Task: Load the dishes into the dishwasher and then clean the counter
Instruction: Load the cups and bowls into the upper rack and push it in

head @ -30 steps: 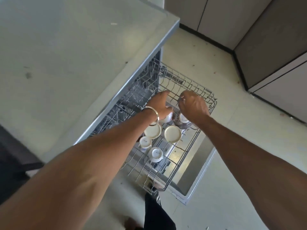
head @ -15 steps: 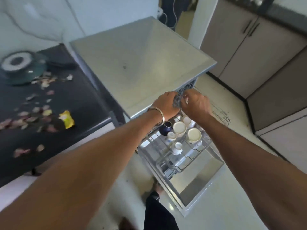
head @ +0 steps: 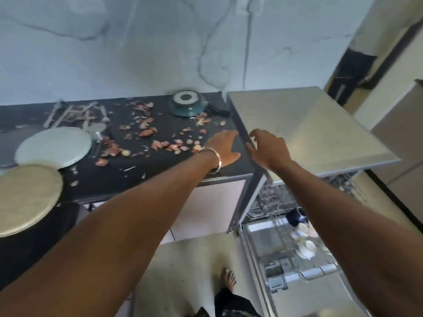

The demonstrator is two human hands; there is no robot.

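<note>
reaching back over the black counter (head: 128,179), both hands have left the dishwasher rack (head: 286,216). left hand (head: 223,148) and right hand (head: 267,148) are empty, fingers spread. cups (head: 304,245) now sit in the rack; teal bowl (head: 187,104), two plates (head: 55,146) and cutlery (head: 75,113) remain among peelings (head: 169,144). loading looks partway done.

Black counter (head: 160,179) strewn with peelings, steel dishwasher top (head: 309,133) beside it.
On the counter lie scattered onion peelings (head: 160,143), a pale plate (head: 53,147), a beige plate (head: 25,197) overhanging the front edge, blurred cutlery (head: 75,113) and an upturned teal bowl (head: 187,104) near the wall.
</note>
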